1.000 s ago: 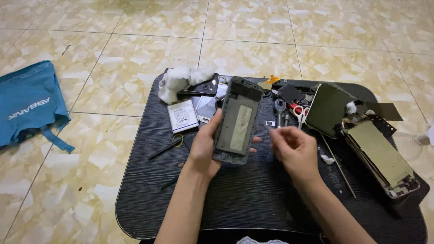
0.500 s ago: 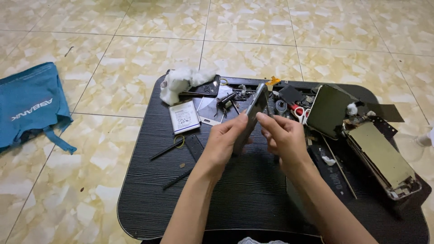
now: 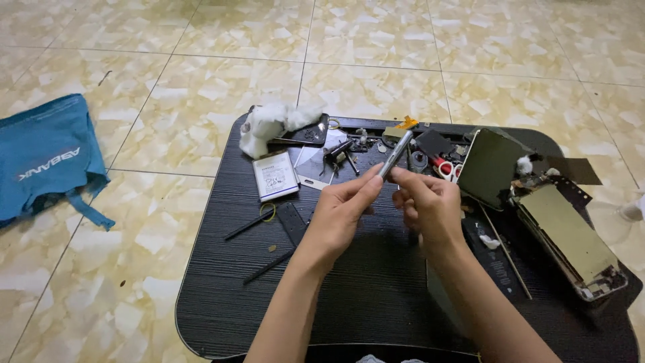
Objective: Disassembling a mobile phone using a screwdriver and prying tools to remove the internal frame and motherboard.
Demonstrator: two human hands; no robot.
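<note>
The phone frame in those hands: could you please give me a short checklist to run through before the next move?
1. Left hand grips the phone frame: ok.
2. Right hand also on the frame, near its lower end: ok.
3. Frame held edge-on above the black table, touching no loose parts: ok.
4. Which face of the frame points where: cannot tell.
5. Battery and thin black tools lie apart from the hands: ok.
6. Opened phone lies close to the table's right edge: not ok.
</note>
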